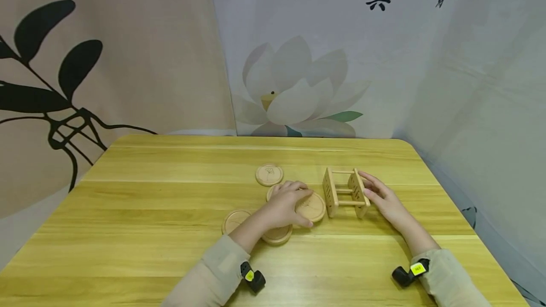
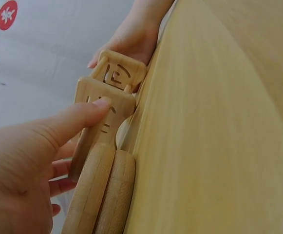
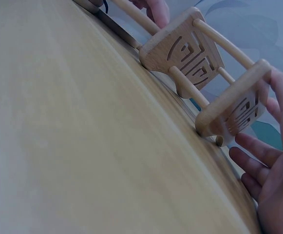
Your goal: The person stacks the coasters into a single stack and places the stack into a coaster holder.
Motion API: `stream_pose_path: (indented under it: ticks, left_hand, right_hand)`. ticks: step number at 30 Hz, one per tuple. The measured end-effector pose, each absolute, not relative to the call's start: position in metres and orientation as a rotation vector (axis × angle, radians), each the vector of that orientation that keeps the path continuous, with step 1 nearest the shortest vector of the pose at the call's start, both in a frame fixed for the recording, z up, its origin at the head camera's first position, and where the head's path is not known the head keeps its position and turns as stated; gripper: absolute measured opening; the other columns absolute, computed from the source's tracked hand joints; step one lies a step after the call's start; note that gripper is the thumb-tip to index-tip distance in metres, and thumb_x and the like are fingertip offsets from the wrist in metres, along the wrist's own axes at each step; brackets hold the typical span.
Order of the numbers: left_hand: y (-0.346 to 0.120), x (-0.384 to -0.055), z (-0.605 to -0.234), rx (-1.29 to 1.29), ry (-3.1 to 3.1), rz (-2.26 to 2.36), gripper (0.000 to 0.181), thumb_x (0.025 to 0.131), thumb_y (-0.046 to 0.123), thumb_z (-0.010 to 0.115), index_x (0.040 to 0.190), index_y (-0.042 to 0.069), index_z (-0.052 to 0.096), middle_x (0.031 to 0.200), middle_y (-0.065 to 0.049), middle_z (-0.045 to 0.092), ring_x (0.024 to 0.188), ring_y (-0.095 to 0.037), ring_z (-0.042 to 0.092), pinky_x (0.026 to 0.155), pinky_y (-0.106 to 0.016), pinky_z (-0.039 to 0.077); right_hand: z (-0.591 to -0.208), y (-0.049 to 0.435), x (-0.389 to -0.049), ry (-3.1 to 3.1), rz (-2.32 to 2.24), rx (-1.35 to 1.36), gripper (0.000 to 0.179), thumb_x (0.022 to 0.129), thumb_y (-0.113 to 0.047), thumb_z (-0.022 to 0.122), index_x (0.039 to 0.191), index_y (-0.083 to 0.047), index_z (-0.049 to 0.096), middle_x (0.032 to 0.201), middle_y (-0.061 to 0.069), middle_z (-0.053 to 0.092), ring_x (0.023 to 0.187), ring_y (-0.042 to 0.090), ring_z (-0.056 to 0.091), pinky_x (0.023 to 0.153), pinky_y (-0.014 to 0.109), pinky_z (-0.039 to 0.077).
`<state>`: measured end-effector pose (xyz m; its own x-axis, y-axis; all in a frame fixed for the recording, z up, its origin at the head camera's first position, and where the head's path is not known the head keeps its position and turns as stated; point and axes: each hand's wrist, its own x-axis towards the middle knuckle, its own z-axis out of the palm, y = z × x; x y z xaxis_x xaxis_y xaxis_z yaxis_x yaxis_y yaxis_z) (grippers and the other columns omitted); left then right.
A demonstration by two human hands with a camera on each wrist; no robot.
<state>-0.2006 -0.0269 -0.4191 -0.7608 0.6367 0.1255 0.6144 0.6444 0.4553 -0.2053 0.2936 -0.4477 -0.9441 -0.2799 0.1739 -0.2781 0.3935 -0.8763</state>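
A round wooden coaster (image 1: 312, 207) lies under my left hand (image 1: 281, 205), whose thumb and fingers spread apart over it. In the left wrist view, two coasters (image 2: 102, 195) lie one on the other, with the left hand (image 2: 24, 161) beside and above them. A wooden coaster rack (image 1: 346, 193) with cut-out side panels and round crossbars stands just right of the coasters. My right hand (image 1: 386, 203) is at its right panel, fingers (image 3: 260, 151) loosely extended against the outer side. The right wrist view shows this panel (image 3: 236, 107) close up.
Another coaster (image 1: 269, 175) lies farther back on the wooden table (image 1: 149, 193). More coasters (image 1: 236, 221) lie partly hidden beneath the left hand and forearm. A printed cloth backdrop (image 1: 307, 27) hangs behind the table.
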Motion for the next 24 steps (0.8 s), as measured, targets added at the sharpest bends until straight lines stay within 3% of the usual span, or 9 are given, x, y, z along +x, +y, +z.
stream_pose_path:
  ticks: [24]
  left_hand:
    - [-0.040, -0.187, -0.412, 1.045, 2.804, 1.087, 0.082, 0.063, 0.039, 0.089, 0.132, 0.008, 0.058, 0.130, 0.000, 0.052, 0.121, -0.019, 0.041, 0.104, -0.047, 0.022]
  right_hand:
    - [-0.447, 0.291, -0.204, 2.596, -1.688, -0.551, 0.050, 0.103, -0.015, 0.045, 0.151, -0.010, 0.031, 0.135, 0.025, 0.047, 0.110, 0.002, 0.050, 0.089, 0.017, 0.040]
